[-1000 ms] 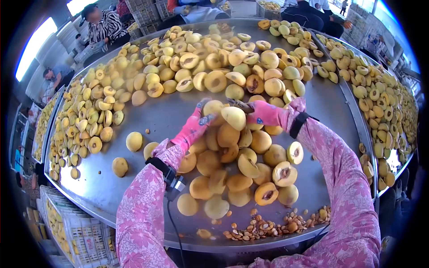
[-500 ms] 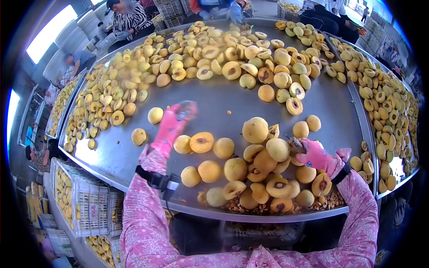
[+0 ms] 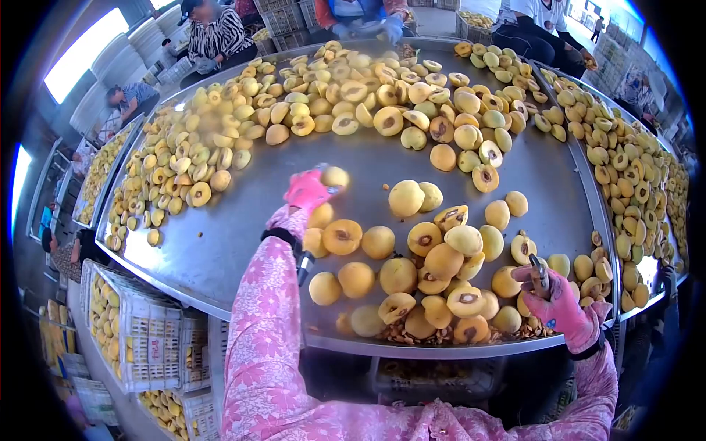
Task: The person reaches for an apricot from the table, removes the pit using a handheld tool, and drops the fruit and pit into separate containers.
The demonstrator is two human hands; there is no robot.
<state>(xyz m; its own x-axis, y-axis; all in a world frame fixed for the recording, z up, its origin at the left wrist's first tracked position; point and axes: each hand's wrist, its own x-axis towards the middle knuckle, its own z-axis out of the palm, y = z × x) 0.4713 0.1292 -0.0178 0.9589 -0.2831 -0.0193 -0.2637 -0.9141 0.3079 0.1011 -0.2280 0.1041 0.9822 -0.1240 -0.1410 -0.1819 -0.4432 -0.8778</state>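
My left hand (image 3: pixel 307 189), in a pink glove, closes its fingers on a yellow peach (image 3: pixel 335 178) above the metal table. In my pink-gloved right hand (image 3: pixel 553 303), near the front right edge, is a small dark metal tool (image 3: pixel 540 276) pointing up; its working end is not clear. Right beside that tool lies a halved peach (image 3: pixel 523 248) with a brown centre. Between my hands spreads a loose pile of peaches (image 3: pixel 444 261), some whole-looking, others cut side up with brown hollows. Loose brown pits (image 3: pixel 529 328) gather along the table's front edge.
A large heap of halved peaches (image 3: pixel 346 92) covers the far side of the metal table (image 3: pixel 257 213). More peaches (image 3: pixel 640 184) lie past a raised divider on the right. White crates (image 3: pixel 151 331) of fruit stand at lower left. Several people work around the table.
My left hand has moved right and now has a peach in it. My right hand has drawn back right and nearer the front edge, away from the pile, with the tool in it.
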